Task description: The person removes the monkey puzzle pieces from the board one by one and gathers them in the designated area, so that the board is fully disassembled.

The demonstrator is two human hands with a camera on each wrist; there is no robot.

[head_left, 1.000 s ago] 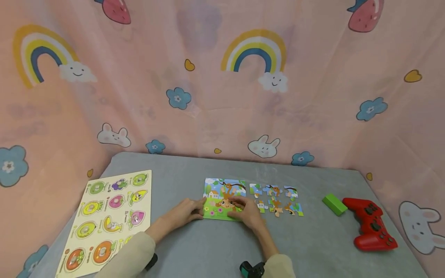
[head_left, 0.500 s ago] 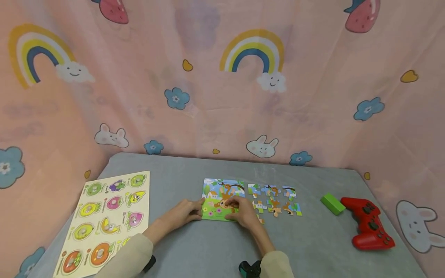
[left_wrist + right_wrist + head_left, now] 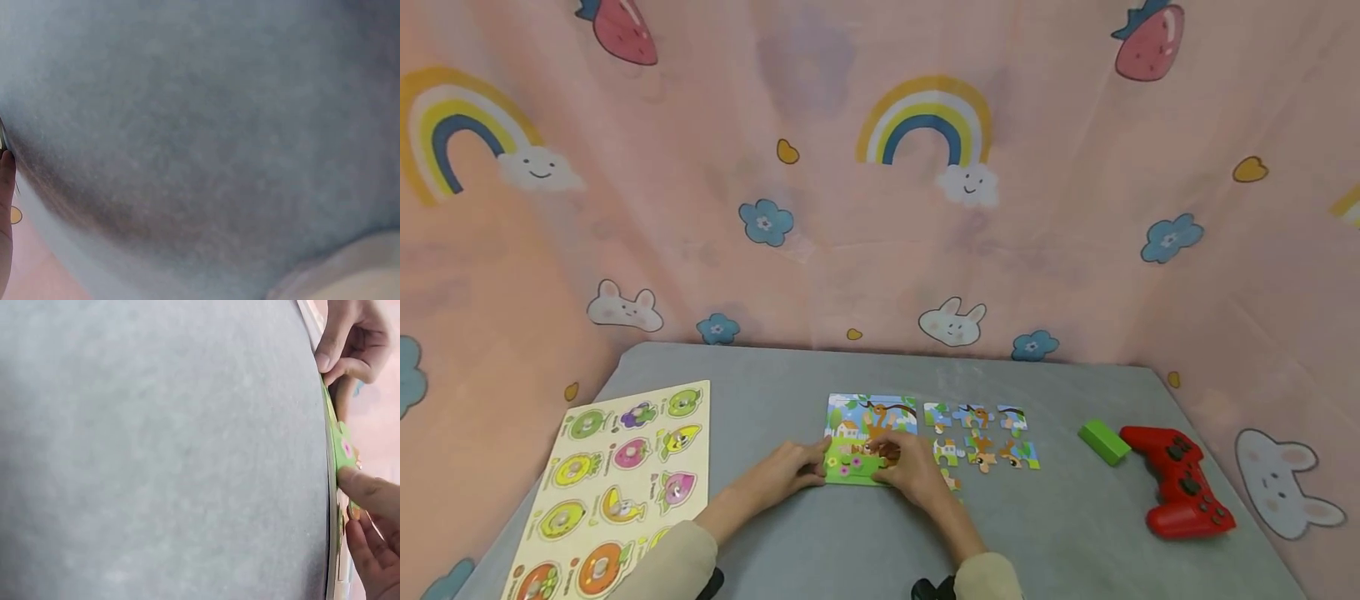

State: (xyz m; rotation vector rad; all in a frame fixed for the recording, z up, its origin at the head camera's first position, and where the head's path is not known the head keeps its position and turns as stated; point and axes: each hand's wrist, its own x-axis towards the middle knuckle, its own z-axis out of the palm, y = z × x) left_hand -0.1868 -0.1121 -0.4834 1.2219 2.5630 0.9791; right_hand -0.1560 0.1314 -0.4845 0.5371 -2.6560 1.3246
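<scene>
A small monkey jigsaw puzzle (image 3: 850,408) lies in its flat tray on the grey table. At its left edge my left hand (image 3: 792,468) pinches the tray's corner between thumb and index finger. My right hand (image 3: 913,472) is over the puzzle's lower right part. In the right wrist view, the right hand (image 3: 375,519) pinches a green jigsaw piece (image 3: 345,447) with a pink flower, raised and tilted off the tray. The left hand (image 3: 359,337) holds the tray's end there. The left wrist view catches only a left fingertip (image 3: 6,181) at its edge.
Several loose jigsaw pieces (image 3: 980,450) lie just right of the puzzle. A fruit board (image 3: 696,433) lies at the left. Further right are a green block (image 3: 1104,442) and a red game controller (image 3: 1183,483). A pink patterned curtain (image 3: 820,275) stands behind the table.
My right hand has moved slightly left and down over the puzzle, and its lower picture now looks disturbed under the fingers. The left hand stays at the tray's left edge. The head view has shifted slightly.
</scene>
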